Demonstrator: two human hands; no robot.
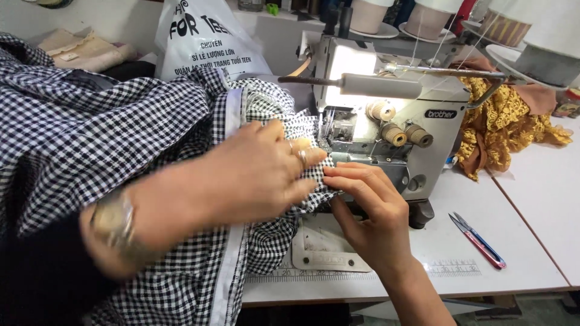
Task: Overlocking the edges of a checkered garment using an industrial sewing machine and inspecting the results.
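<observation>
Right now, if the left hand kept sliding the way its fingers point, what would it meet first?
The left hand lies flat on the checked fabric, fingers pointing right toward the sewing machine. Going straight on, it would probably first meet the machine's needle area, just past its fingertips and above the right hand; depth is hard to judge.

A white table [531, 181] fills the right side, with a seam running diagonally across it where two tops meet, and a ruler strip [450, 267] is stuck along its front edge. At the back a pale wall [121, 15] stands behind a white plastic bag [205, 42] and some folded beige cloth [84, 51], while thread cones [544, 36] sit on stands to the upper right above a heap of mustard lace [501, 130]. Bright lamp light [353, 63] glows at the middle, and a little dark floor [544, 311] shows under the table edge at the lower right.
</observation>
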